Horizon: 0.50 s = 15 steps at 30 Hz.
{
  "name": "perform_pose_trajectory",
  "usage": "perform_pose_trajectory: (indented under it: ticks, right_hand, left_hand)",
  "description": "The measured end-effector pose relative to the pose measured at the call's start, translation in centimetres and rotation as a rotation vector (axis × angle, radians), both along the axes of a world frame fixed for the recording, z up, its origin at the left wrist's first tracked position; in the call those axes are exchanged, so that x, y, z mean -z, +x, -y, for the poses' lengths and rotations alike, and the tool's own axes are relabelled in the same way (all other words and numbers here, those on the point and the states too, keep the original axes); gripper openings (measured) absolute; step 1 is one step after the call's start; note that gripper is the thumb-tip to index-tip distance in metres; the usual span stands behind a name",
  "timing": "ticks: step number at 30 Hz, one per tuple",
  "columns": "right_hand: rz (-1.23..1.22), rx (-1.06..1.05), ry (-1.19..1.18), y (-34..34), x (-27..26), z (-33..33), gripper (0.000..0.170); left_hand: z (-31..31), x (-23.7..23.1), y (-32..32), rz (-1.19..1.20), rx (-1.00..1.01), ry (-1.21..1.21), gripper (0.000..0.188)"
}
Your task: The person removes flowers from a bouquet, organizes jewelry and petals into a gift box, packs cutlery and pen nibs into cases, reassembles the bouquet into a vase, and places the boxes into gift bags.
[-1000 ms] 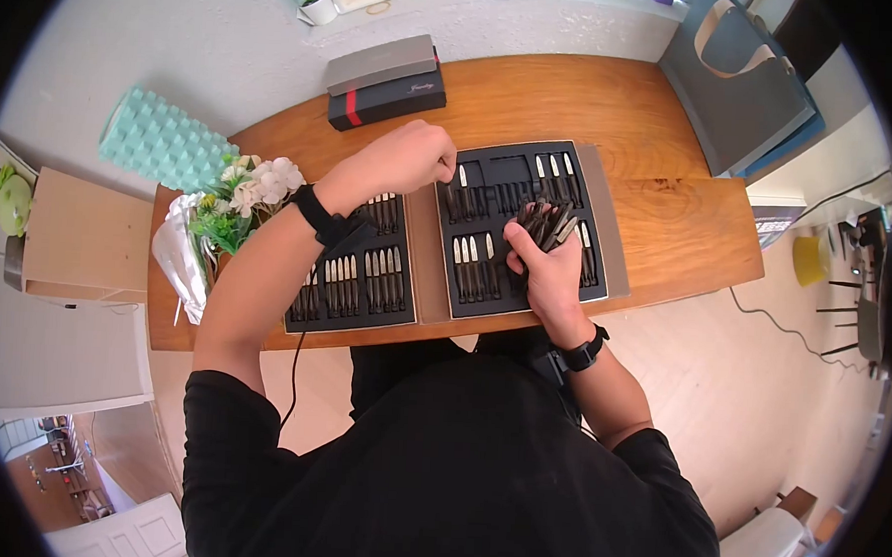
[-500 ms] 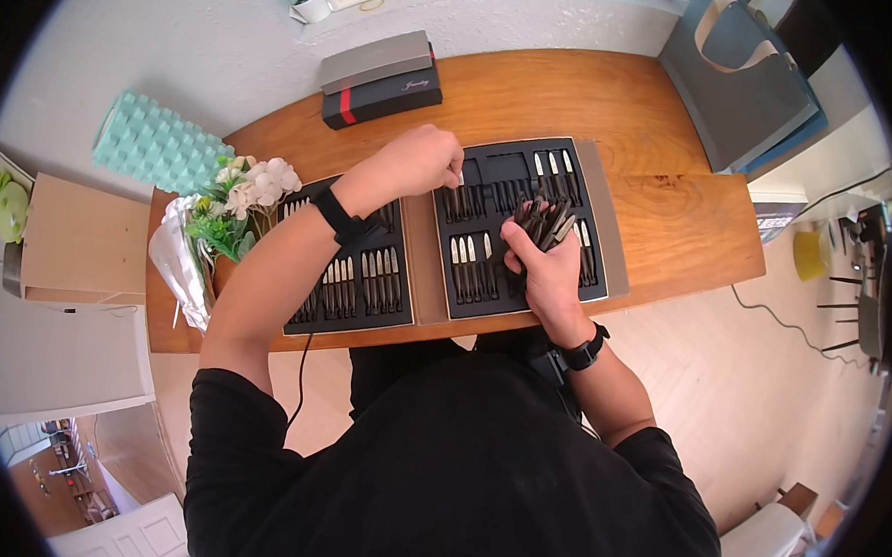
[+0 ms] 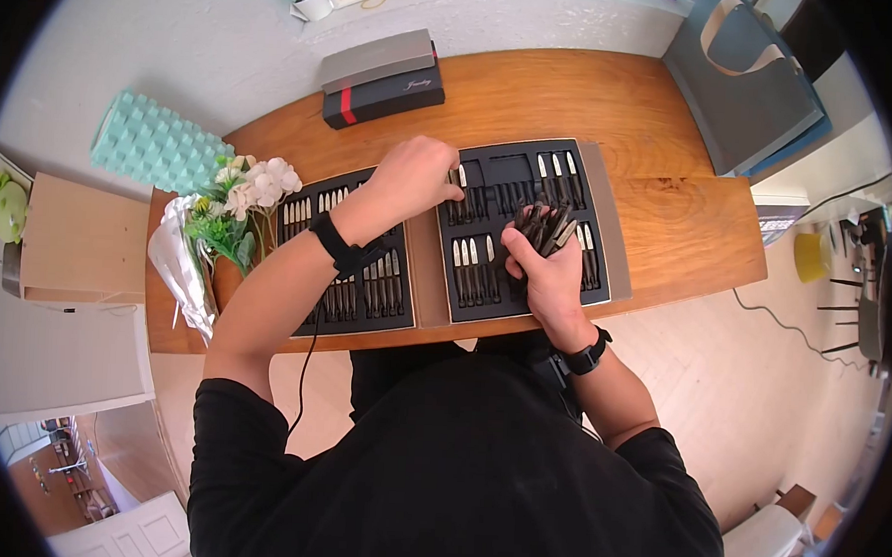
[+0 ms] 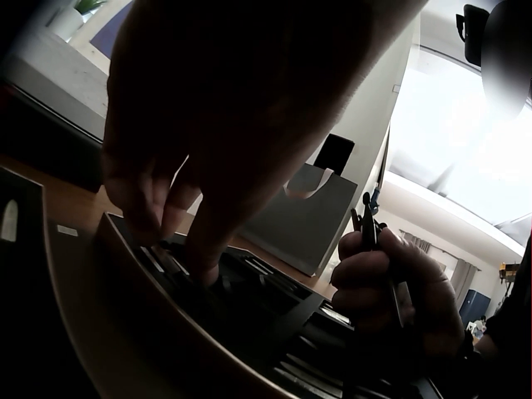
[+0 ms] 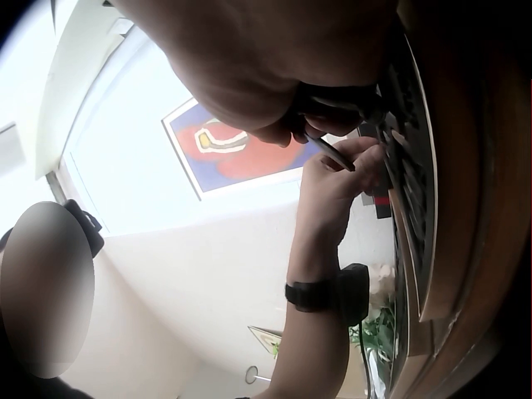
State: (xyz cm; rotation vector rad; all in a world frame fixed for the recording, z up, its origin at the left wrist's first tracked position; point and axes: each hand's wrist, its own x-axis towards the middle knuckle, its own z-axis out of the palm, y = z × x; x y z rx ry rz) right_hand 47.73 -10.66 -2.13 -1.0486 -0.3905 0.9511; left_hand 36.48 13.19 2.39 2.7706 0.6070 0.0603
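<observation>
My left hand [image 3: 416, 178] reaches over the upper left corner of the right tray [image 3: 479, 242]. Its thumb and fingers are spread apart, with the tips right at a small knife-like piece in a slot; in the left wrist view the fingertips [image 4: 148, 233] dip close to the slotted pieces. These pieces have dark handles and pale pointed tips. My right hand [image 3: 551, 268] grips a bundle of similar dark pieces [image 3: 543, 228] above the right tray's middle. In the right wrist view one slim dark piece [image 5: 331, 154] sticks out of the right hand. The bundle hides some slots.
The left tray [image 3: 405, 317] holds rows of such pieces, partly under my left forearm. White flowers [image 3: 266, 186] in foil wrap stand at the left, before a turquoise studded object [image 3: 158, 142]. A black and grey box [image 3: 385, 82] lies behind; a grey bag [image 3: 742, 102] stands back right.
My left hand has shifted slightly left and down at the tray corner, and its thumb has come apart from the fingers. The right hand stays in place with its bundle.
</observation>
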Motion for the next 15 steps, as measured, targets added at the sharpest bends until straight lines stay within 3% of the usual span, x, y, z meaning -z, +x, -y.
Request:
perform_pose_trajectory:
  ticks: [15]
  right_hand:
    - [-0.001,-0.015,-0.003,0.2,0.5,0.1,0.024]
  left_hand:
    - [0.4,1.2,-0.3,0.096,-0.030,-0.003,0.043]
